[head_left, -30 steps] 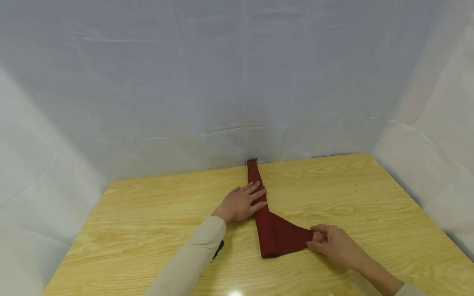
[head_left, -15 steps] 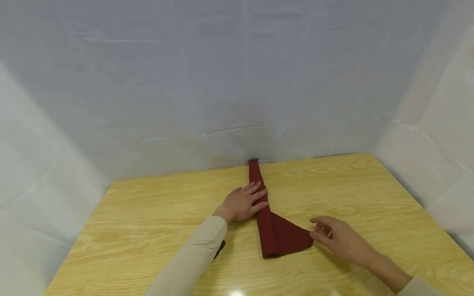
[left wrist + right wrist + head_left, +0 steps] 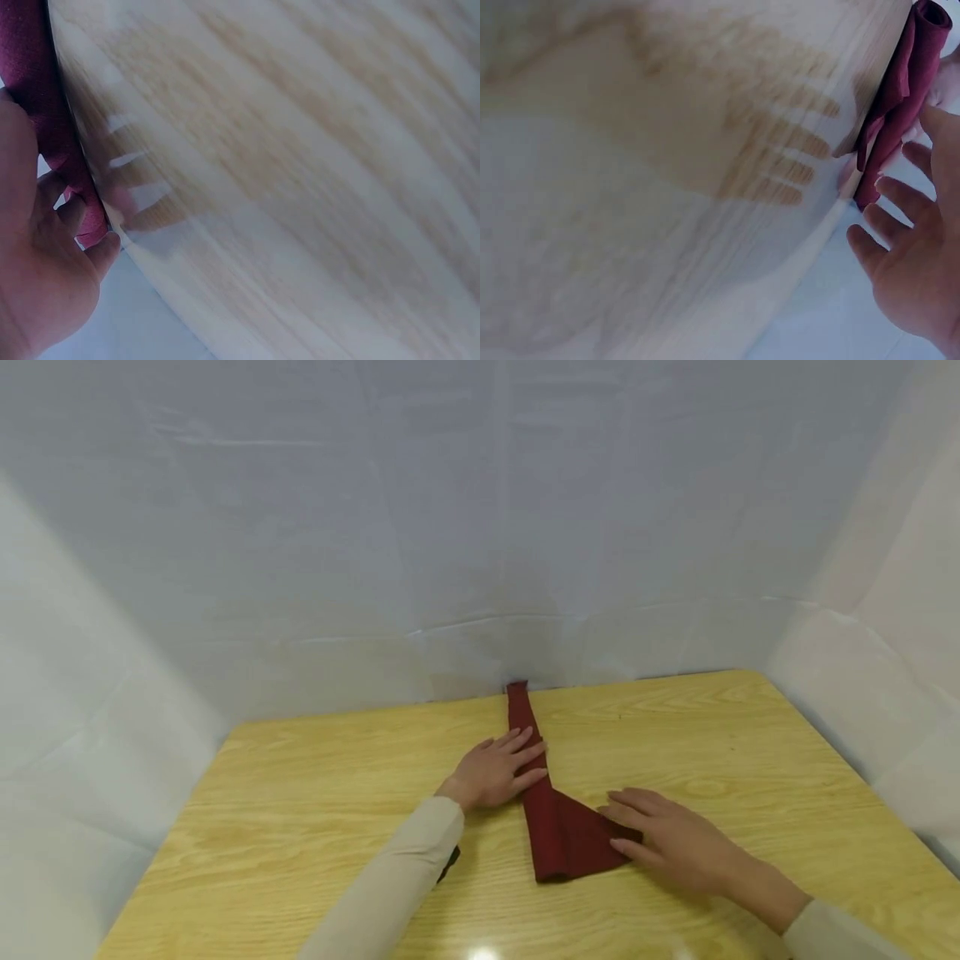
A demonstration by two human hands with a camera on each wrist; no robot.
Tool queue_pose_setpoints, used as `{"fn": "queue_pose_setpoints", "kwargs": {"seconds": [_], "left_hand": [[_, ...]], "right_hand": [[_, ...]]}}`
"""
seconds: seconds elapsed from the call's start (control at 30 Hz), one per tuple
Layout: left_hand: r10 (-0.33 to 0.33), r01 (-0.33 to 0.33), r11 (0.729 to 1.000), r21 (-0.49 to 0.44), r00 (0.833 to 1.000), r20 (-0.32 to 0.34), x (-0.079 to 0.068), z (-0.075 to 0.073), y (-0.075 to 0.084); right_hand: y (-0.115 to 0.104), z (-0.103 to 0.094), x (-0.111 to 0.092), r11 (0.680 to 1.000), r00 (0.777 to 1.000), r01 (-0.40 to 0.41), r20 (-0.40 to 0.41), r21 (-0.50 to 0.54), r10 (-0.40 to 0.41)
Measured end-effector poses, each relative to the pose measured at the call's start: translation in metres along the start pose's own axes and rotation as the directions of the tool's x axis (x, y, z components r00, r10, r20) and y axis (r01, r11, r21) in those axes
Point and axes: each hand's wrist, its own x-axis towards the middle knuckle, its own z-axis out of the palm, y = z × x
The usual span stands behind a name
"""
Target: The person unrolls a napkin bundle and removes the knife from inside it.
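Note:
A dark red cloth point(image 3: 550, 835), rolled into a long narrow tube, lies on the wooden table and runs from near me to the back edge. Its near right side spreads into a flat, unrolled flap point(image 3: 588, 843). My left hand point(image 3: 491, 771) rests on the middle of the roll with fingers spread across it. Over the flap's right corner hovers my right hand point(image 3: 678, 843), fingers extended and loosely parted. In the right wrist view the roll's spiral end point(image 3: 933, 13) shows beyond the right hand's fingers. The left wrist view has the left fingers against the cloth point(image 3: 37, 82).
The wooden table point(image 3: 315, 777) ends at the back against a pale sheet wall point(image 3: 450, 527). More white sheeting point(image 3: 900, 652) stands along both sides. A dark band point(image 3: 448, 864) shows at the left sleeve's wrist.
My right hand lets go of the flap's corner, opens its fingers and moves left over the flap. The left hand stays on the roll.

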Motion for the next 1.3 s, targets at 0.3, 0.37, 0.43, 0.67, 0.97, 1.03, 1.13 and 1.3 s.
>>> {"fn": "queue_pose_setpoints", "kwargs": {"seconds": [0.3, 0.37, 0.43, 0.67, 0.97, 1.03, 1.13, 1.3], "left_hand": [[-0.011, 0.011, 1.0, 0.007, 1.0, 0.005, -0.0006, -0.0019, 0.0014], [-0.009, 0.009, 1.0, 0.003, 1.0, 0.003, -0.0008, -0.0022, 0.0015], [-0.01, 0.01, 1.0, 0.003, 1.0, 0.005, -0.0008, -0.0024, 0.0013], [-0.008, 0.008, 1.0, 0.007, 1.0, 0.004, -0.0006, -0.0021, 0.0011], [-0.008, 0.008, 1.0, 0.015, 1.0, 0.006, 0.0001, -0.0008, 0.0011], [-0.009, 0.009, 1.0, 0.017, 1.0, 0.01, 0.0003, -0.0007, 0.001], [-0.012, 0.012, 1.0, 0.016, 1.0, 0.013, 0.0004, -0.0008, 0.0006], [-0.013, 0.013, 1.0, 0.018, 1.0, 0.013, 0.0003, -0.0004, 0.0003]], "right_hand": [[0.0019, 0.0048, 0.0022, 0.999, 0.991, 0.027, 0.131, 0.027, -0.031], [0.0016, 0.0054, 0.0027, 0.999, 0.989, 0.017, 0.144, 0.033, -0.022], [0.0018, 0.0062, 0.0031, 0.999, 0.988, 0.016, 0.155, 0.032, -0.02], [0.0021, 0.0074, 0.0041, 0.998, 0.987, 0.059, 0.151, 0.014, -0.06], [-0.0012, 0.0068, 0.004, 0.999, 0.983, 0.046, 0.179, -0.008, -0.044], [-0.0023, 0.0066, 0.0038, 0.999, 0.982, 0.038, 0.187, -0.007, -0.036], [-0.003, 0.007, 0.0038, 0.999, 0.982, 0.039, 0.187, -0.009, -0.036], [-0.0029, 0.0071, 0.0044, 0.998, 0.982, 0.06, 0.181, -0.027, -0.055]]}}
